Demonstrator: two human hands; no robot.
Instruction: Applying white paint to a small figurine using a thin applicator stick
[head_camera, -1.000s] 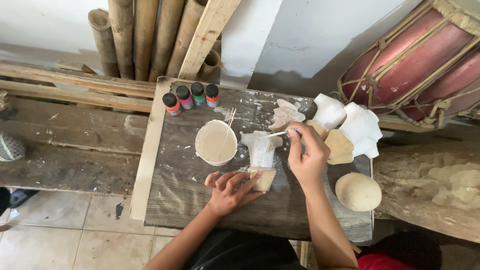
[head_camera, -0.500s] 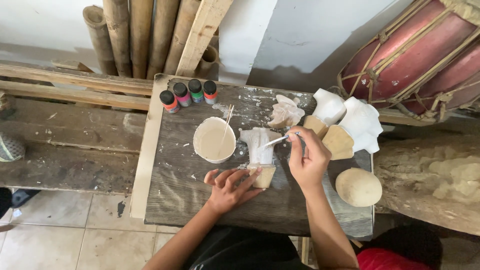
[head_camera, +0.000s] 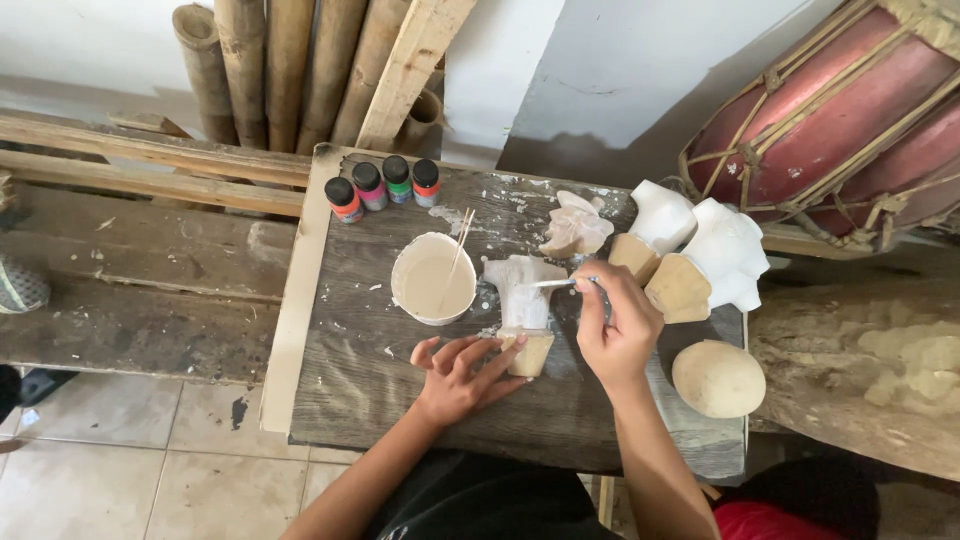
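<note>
A small wooden carving (head_camera: 523, 300), coated white on top with a bare tan base, lies on the dark paint-stained board (head_camera: 370, 380). My left hand (head_camera: 455, 375) presses on its base, fingers spread. My right hand (head_camera: 612, 330) grips a thin paintbrush (head_camera: 553, 283) whose tip touches the white upper part of the carving. A white cup of pale paint (head_camera: 433, 278) with a stick in it stands just left of the carving.
Several small paint bottles (head_camera: 383, 184) line the board's back edge. Two white-coated carvings (head_camera: 700, 255) and a pale unpainted piece (head_camera: 574, 227) lie at the right, with a round wooden ball (head_camera: 717, 378) nearer. Bamboo poles (head_camera: 290, 70), a red drum (head_camera: 840, 110), planks.
The brush tip has shifted slightly along the carving's white top. My left hand stays on the base.
</note>
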